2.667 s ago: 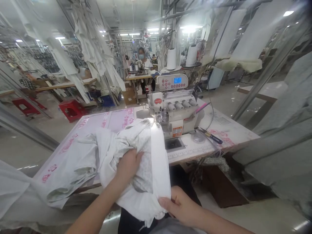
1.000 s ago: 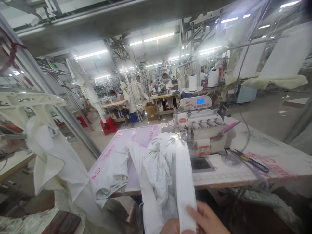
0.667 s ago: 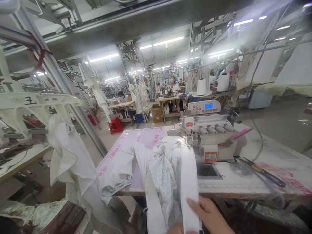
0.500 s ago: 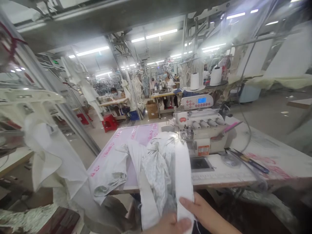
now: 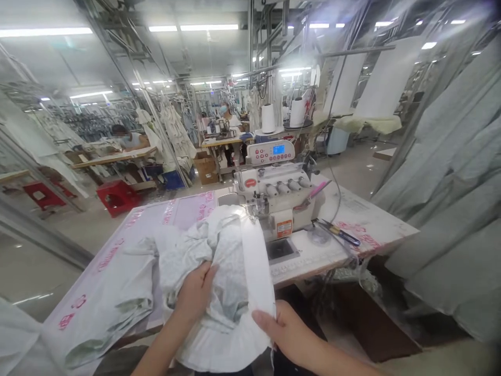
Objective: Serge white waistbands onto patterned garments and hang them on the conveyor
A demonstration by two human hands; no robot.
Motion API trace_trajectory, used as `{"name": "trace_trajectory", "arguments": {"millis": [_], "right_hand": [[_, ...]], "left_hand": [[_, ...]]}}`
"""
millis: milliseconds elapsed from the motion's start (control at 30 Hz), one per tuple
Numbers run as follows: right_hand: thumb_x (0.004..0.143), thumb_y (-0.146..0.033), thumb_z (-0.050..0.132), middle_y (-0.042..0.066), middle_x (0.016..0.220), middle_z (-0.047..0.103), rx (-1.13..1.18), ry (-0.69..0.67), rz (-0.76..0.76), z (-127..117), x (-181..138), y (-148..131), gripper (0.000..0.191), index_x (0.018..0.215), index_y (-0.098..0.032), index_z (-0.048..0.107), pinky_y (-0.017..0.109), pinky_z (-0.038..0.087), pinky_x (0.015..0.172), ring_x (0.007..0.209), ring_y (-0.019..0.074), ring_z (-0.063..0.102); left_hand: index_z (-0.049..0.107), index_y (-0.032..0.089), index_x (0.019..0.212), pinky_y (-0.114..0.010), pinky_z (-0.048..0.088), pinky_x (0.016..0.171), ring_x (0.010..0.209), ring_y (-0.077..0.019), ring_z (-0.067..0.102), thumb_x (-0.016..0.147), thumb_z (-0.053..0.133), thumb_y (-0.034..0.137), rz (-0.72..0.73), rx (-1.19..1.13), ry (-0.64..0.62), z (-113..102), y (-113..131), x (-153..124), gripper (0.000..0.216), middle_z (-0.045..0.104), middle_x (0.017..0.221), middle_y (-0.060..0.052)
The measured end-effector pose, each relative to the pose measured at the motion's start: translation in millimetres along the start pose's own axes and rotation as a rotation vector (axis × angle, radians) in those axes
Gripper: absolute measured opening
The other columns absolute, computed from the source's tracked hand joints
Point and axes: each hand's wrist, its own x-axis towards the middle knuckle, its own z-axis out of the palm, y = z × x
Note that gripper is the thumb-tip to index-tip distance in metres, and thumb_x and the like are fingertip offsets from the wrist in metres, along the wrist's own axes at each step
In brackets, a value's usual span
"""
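A pale, light-patterned garment (image 5: 230,261) with a wide white band (image 5: 256,250) lies bunched at the table's front edge, its far end under the needle area of an overlock sewing machine (image 5: 274,193). My left hand (image 5: 195,292) is closed on the bunched cloth, left of the band. Lower right, my right hand (image 5: 285,329) pinches the band's edge, thumb on top and fingers beneath. The band curves round below the hands and hangs over the edge. More pale cloth (image 5: 117,297) lies on the table to the left.
Thread snips (image 5: 340,233) lie right of the machine. White thread cones (image 5: 268,119) stand behind it. Pale fabric (image 5: 450,209) hangs at the right. A red stool (image 5: 115,197) and a cardboard box (image 5: 206,167) are on the floor beyond. Two people sit at farther tables.
My left hand has moved up and left from the band's lower end onto the bunched cloth. The garment is spread wider, its band now curved. The view has turned right.
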Motion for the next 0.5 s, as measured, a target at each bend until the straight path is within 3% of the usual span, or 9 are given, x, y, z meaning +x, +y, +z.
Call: {"name": "trace_trajectory", "arguments": {"millis": [100, 233, 500], "right_hand": [[0.077, -0.061, 0.038, -0.003, 0.047, 0.033, -0.030, 0.042, 0.000, 1.1, 1.0, -3.3, 0.053, 0.054, -0.014, 0.038, 0.019, 0.022, 0.040, 0.044, 0.0062, 0.030], [0.074, -0.063, 0.040, -0.003, 0.047, 0.033, -0.077, 0.101, -0.014, -7.3, 14.5, -11.1, 0.052, 0.054, -0.015, 0.037, 0.020, 0.023, 0.042, 0.045, 0.0068, 0.031], [0.074, -0.054, 0.047, -0.002, 0.048, 0.042, -0.049, 0.169, -0.027, -31.0, 57.3, -18.3, 0.043, 0.057, -0.015, 0.044, 0.021, 0.030, 0.042, 0.044, 0.0085, 0.038]], "left_hand": [[0.035, 0.019, 0.064, -0.029, 0.036, 0.060, 0.061, -0.0166, 0.046, 0.086, 0.031, 0.038, -0.023, -0.032, 0.143, -10.9, 8.0, 5.2, 0.029, 0.044, 0.060, 0.001], [0.031, 0.019, 0.062, -0.025, 0.031, 0.053, 0.054, -0.0127, 0.039, 0.087, 0.028, 0.040, -0.107, -0.082, 0.241, -15.7, 20.9, 22.9, 0.033, 0.035, 0.055, 0.003], [0.033, 0.018, 0.064, -0.023, 0.028, 0.054, 0.055, -0.0101, 0.034, 0.088, 0.028, 0.038, 0.010, -0.063, 0.333, -29.8, 21.6, 72.6, 0.032, 0.031, 0.056, 0.004]]}}
